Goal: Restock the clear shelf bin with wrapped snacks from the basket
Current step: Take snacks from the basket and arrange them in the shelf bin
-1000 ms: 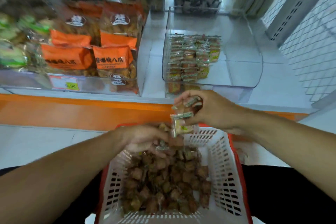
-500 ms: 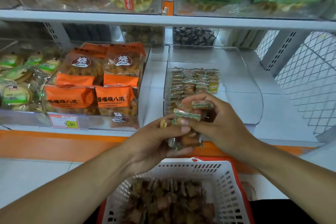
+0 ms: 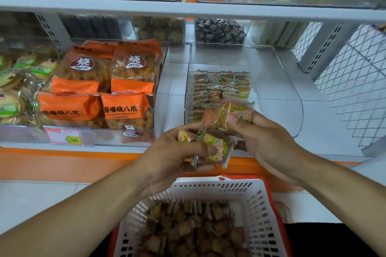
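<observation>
Both hands carrying wrapped snacks toward the clear bin

The left hand (image 3: 167,158) and right hand (image 3: 265,142) are each grasping wrapped snacks (image 3: 217,148) in a full grip, above the basket (image 3: 257,204), just short of the clear bin (image 3: 292,94); loosely pinched wrappers risk slipping out.

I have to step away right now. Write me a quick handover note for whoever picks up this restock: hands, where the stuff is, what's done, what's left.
Left hand: grips a few wrapped snacks in front of the shelf edge, above the basket.
Right hand: pinches more wrapped packets at the front of the clear shelf bin.
Bin: neat rows of snacks fill its left part; the right part is bare.
Basket: white with red rim, below the hands, holding many snacks.
Done: part of the bin stocked.
Left: place both handfuls, then keep moving snacks from basket to bin.
</observation>
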